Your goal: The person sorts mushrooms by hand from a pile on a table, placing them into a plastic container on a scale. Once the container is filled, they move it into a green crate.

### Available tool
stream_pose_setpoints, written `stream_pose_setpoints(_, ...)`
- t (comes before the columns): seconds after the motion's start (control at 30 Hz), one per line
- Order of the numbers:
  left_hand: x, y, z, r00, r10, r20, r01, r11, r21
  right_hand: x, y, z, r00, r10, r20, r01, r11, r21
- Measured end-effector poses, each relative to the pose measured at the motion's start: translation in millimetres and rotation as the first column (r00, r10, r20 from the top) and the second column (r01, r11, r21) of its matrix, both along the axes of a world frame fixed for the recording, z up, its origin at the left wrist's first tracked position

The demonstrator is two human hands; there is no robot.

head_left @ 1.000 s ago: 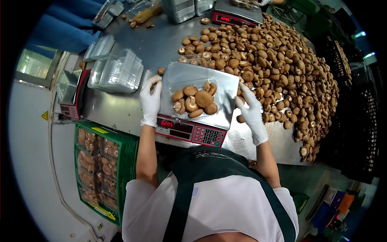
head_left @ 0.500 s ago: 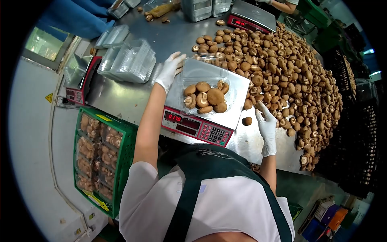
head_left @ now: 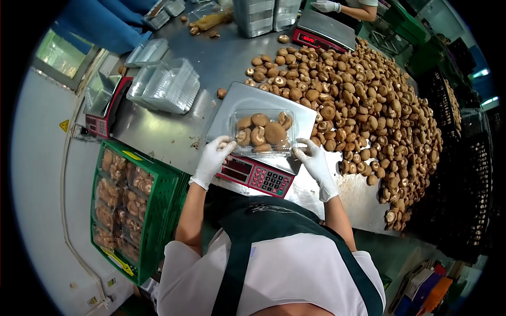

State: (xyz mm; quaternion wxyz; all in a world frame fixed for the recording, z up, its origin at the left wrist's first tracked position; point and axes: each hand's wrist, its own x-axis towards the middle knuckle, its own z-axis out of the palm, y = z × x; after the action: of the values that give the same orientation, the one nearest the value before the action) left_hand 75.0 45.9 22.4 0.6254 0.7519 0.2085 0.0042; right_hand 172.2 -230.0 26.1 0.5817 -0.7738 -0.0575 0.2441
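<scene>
Clear plastic punnet of brown mushrooms (head_left: 263, 131): stands on the steel platform of a red-fronted weighing scale (head_left: 258, 176), towards its near edge. Left hand (head_left: 213, 158), white-gloved: grip pinching the punnet's near left corner, fingers curled in. Right hand (head_left: 312, 159), white-gloved: fingertips on the punnet's near right corner; whether this grip is pressed together or spread, cannot tell. Steel worktop (head_left: 211, 58): carries the scale. Loose heap of brown mushrooms (head_left: 363, 95): just beside the scale on its right and far side. Stack of empty clear punnets (head_left: 163, 84): far left of the scale. Green plastic crate of packed mushroom punnets (head_left: 134, 205): below the worktop edge, left of the person. Second scale (head_left: 324, 29): far end, a co-worker's gloved hand (head_left: 327, 6) beyond it.
</scene>
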Motion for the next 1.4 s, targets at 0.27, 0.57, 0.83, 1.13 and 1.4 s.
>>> stream_pose_setpoints(0.27, -25.0, -15.2, -6.1, 0.991, -0.128, -0.027, 0.114, 0.949, -0.294, 9.0, -9.5, -26.7, 0.995, 0.065, -0.078, -0.050, 0.981, 0.187)
stream_pose_setpoints(0.57, -52.0, -41.3, -36.2, 0.954, 0.068, 0.290, -0.121, 0.979, 0.166, -12.1, -15.8, -27.5, 0.933, 0.089, 0.348, -0.113, 0.992, 0.050)
stream_pose_setpoints(0.83, -76.1, -19.2, -16.6, 0.782, -0.034, 0.623, -0.398, 0.741, 0.541, -11.9, 31.5, 15.3, 0.151, 0.228, 0.962, -0.345, 0.924, -0.165)
stream_pose_setpoints(1.13, -129.7, 10.7, -46.5, 0.768, 0.404, 0.497, -0.414, 0.905, -0.095, -50.6, 84.7, -1.7, 0.497, 0.360, 0.789, -0.549, 0.835, -0.035)
stream_pose_setpoints(1.4, -152.3, 4.7, -51.4, 0.506, 0.745, 0.434, 0.110, 0.443, -0.890, -113.5, 151.4, -25.3, 0.751, 0.639, 0.168, -0.661, 0.723, 0.201)
